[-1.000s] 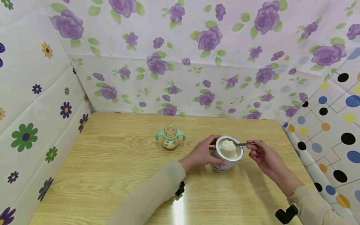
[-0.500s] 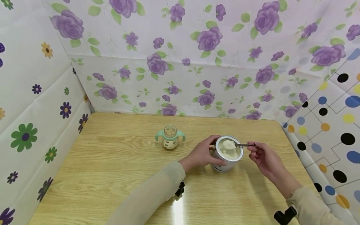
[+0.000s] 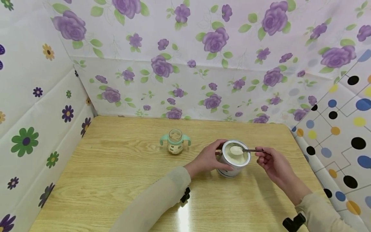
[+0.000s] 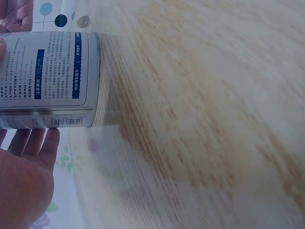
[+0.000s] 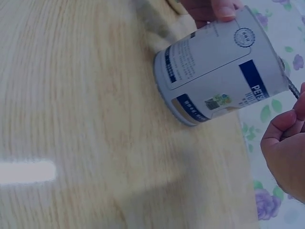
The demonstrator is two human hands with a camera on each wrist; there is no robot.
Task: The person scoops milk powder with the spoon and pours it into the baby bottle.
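Note:
My left hand (image 3: 208,158) grips a white tin of powder (image 3: 227,171) from its left side, thumb in front and fingers behind. In the left wrist view the tin (image 4: 43,76) shows printed text and a barcode, with my fingers along its side. My right hand (image 3: 273,164) pinches the handle of a metal spoon (image 3: 252,150) on the tin's right. Pale powder fills the spoon's bowl, which is over the tin's open mouth. In the right wrist view only a short piece of the spoon's handle (image 5: 292,87) shows beyond the tin's rim.
A glass baby bottle (image 3: 175,147) with mint-green handles stands uncapped on the wooden table (image 3: 121,180), left of the tin and farther back. Flower-patterned sheeting (image 3: 185,83) rises behind the table. A dotted sheet (image 3: 333,135) borders the right side.
The heap of powder on the spoon has become smaller and flatter. The spoon has shifted only slightly within the tin's mouth. My left hand and the bottle stay put.

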